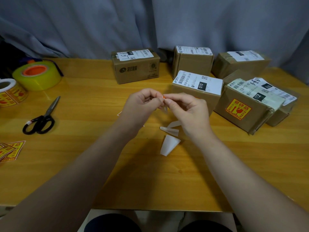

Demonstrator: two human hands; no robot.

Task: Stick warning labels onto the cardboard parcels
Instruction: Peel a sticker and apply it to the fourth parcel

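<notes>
**Peeling a label off its backing, mid-table**

We go L to R. Far left sits a roll of warning labels (10,92), yellow w/ red print, chars too small to read. Beside it is a roll of yellow tape (37,76). Nearer lie black scissors (41,119), and at the near-left edge a few cut labels (10,150).

At centre our left hand (143,101) and right hand (185,108) meet fingertip to fingertip above the table (83,101). Both pinch one small label (164,97); only an orange-red corner shows, w/ a white strip hanging below. We judge the step as peeling off the backing. White backing scraps (168,144) lie just near of the hands.

The next move calls for splitting sticker from paper w/o folding the glue side, then picking an unlabelled parcel & pressing it flat.

The far-centre box (135,67) has a slip marked "010", plus handwriting we can't make out. Right of the hands, the middle parcel (197,87) reads "010-010-L30-55" & "010". Further right, the labelled parcel (260,114) already wears a stuck warning label (238,110); its slip shows "122".
</notes>
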